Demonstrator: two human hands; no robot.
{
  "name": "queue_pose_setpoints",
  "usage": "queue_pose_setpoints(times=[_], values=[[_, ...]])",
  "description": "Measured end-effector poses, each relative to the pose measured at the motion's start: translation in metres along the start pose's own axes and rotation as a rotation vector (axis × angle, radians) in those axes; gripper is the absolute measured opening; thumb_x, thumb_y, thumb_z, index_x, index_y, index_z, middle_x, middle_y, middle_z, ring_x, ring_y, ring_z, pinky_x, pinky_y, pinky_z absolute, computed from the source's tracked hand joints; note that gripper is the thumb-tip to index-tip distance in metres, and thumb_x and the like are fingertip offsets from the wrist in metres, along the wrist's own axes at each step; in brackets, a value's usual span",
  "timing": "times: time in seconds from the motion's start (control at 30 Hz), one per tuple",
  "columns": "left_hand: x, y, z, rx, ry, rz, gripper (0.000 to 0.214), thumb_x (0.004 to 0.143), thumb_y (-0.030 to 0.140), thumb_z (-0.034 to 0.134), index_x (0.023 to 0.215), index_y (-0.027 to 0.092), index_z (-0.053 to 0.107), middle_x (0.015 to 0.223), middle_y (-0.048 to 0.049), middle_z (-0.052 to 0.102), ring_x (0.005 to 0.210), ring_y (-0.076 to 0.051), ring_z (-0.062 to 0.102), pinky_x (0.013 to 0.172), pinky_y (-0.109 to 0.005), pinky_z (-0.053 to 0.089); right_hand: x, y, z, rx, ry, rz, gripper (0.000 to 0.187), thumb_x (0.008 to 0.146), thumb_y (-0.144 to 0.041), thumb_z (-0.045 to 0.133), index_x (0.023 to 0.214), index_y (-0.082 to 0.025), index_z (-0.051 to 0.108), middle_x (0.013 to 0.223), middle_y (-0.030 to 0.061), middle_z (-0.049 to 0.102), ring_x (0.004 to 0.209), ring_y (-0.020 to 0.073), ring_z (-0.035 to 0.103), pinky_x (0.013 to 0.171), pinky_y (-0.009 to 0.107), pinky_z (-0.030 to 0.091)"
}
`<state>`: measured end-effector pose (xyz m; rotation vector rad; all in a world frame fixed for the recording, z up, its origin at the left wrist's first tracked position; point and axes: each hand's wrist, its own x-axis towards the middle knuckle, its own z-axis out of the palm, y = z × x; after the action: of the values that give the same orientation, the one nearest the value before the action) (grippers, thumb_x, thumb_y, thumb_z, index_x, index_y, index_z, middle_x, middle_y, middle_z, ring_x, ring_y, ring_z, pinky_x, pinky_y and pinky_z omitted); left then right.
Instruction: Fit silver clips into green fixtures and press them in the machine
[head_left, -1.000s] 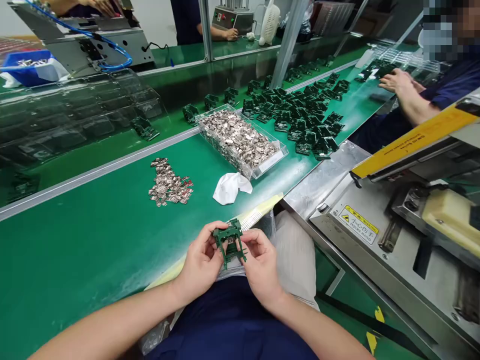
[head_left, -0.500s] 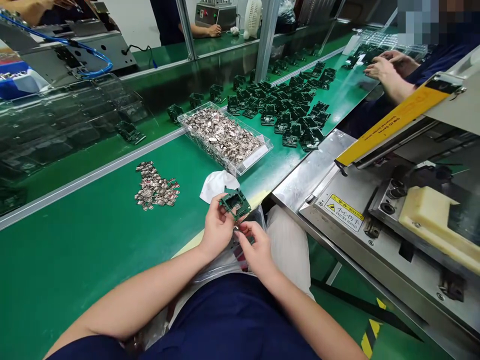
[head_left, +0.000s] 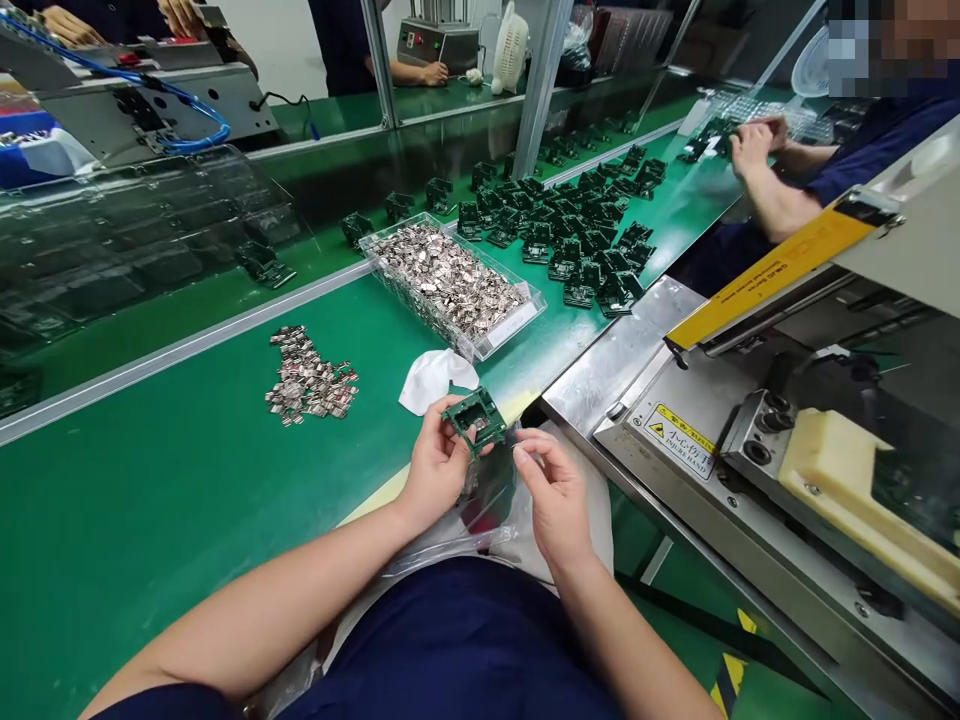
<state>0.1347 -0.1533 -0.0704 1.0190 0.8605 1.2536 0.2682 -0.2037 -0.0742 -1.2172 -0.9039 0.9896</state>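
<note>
My left hand (head_left: 436, 468) grips a dark green plastic housing (head_left: 487, 405) with a square opening in its middle. The thumb lies on its near edge, and a small metallic patch shows inside the opening. To the right, apart from the housing, is my right hand (head_left: 559, 490), thumb and forefinger pinched together. Whatever is between those fingertips is too small to make out. Below the hands, clear plastic bagging (head_left: 491, 500) lies over my lap. A white cloth-like piece (head_left: 429, 380) rests on the green table just beyond the housing.
A clear tray (head_left: 501, 335) of small metal pieces stands ahead, with a loose pile of similar pieces (head_left: 309, 375) at left. Many green housings (head_left: 570, 225) lie heaped behind. A metal press machine (head_left: 675, 400) borders the right side. A co-worker's hands (head_left: 757, 150) work at far right.
My right hand has moved right, away from the housing that it was touching. My left hand has kept hold of the housing, which is tilted somewhat differently and shows more of its opening.
</note>
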Motion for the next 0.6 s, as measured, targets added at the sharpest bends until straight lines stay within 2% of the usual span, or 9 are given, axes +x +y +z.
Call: queue_pose_setpoints(times=[0.13,0.23,0.37,0.6], values=[[-0.006,0.001,0.004,0.003,0.006,0.057,0.038,0.086,0.038,0.065,0.114,0.024,0.045,0.093,-0.0015,0.061,0.077,-0.013,0.063,0.068,-0.025,0.057,0.002,-0.006,0.019,-0.155,0.073,-0.188,0.008,0.086,-0.029,0.067,0.087,-0.021,0.069,0.124,0.0096,0.054,0.122,0.0258,0.050,0.100,0.043,0.040],[-0.009,0.004,0.005,0.058,0.046,0.124,0.037,0.087,0.038,0.065,0.114,0.023,0.046,0.094,-0.0030,0.062,0.080,-0.013,0.064,0.074,-0.026,0.056,0.002,-0.003,0.038,-0.227,0.099,-0.254,0.009,0.086,-0.028,0.065,0.090,-0.021,0.069,0.134,0.0114,0.047,0.128,0.0267,0.045,0.105,0.046,0.038],[-0.012,0.005,0.004,0.102,0.058,0.169,0.036,0.089,0.039,0.061,0.116,0.022,0.045,0.100,-0.0058,0.063,0.086,-0.016,0.065,0.079,-0.029,0.055,0.005,0.000,0.052,-0.326,0.134,-0.275,0.011,0.086,-0.030,0.065,0.086,-0.019,0.069,0.140,0.0122,0.044,0.129,0.0266,0.045,0.104,0.043,0.040],[-0.014,0.000,0.003,0.092,0.068,0.156,0.033,0.089,0.034,0.061,0.116,0.022,0.045,0.100,-0.0053,0.062,0.086,-0.015,0.065,0.079,-0.028,0.055,0.007,-0.001,0.056,-0.334,0.153,-0.271,0.017,0.087,-0.031,0.063,0.077,-0.018,0.061,0.138,0.0132,0.046,0.125,0.0250,0.049,0.099,0.039,0.044]])
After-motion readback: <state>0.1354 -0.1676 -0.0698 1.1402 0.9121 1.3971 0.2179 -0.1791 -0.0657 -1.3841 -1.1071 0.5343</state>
